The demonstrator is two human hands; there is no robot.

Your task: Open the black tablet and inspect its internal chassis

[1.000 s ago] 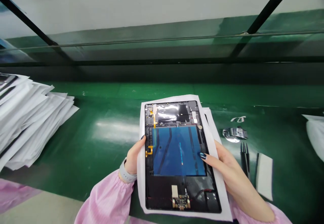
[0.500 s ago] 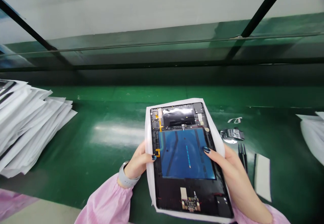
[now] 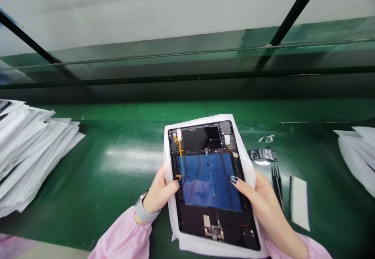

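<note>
A person's left hand [image 3: 159, 196] and right hand [image 3: 263, 200] close on the long edges of an opened tablet [image 3: 205, 227], backed by a white paper sheet [image 3: 171, 212], over a green tabletop [image 3: 88, 181]. Forearms angle inward, an edge hold that spares the exposed parts. Tweezers [image 3: 277, 184] lie just beside the right hand.

the green tabletop [image 3: 88, 184] runs wide and glossy, with a pale patch of light shining on it. toward the left lies a loose, fanned pile of white paper sheets [image 3: 35, 153]. on the right sit a small shiny metal piece [image 3: 263, 156], a little white scrap [image 3: 266, 138] just above it, and a pair of black tweezers [image 3: 277, 186]. just beside the tweezers is a white strip [image 3: 299, 202], and more white sheets [image 3: 357, 157] lie at the far right edge.
</note>
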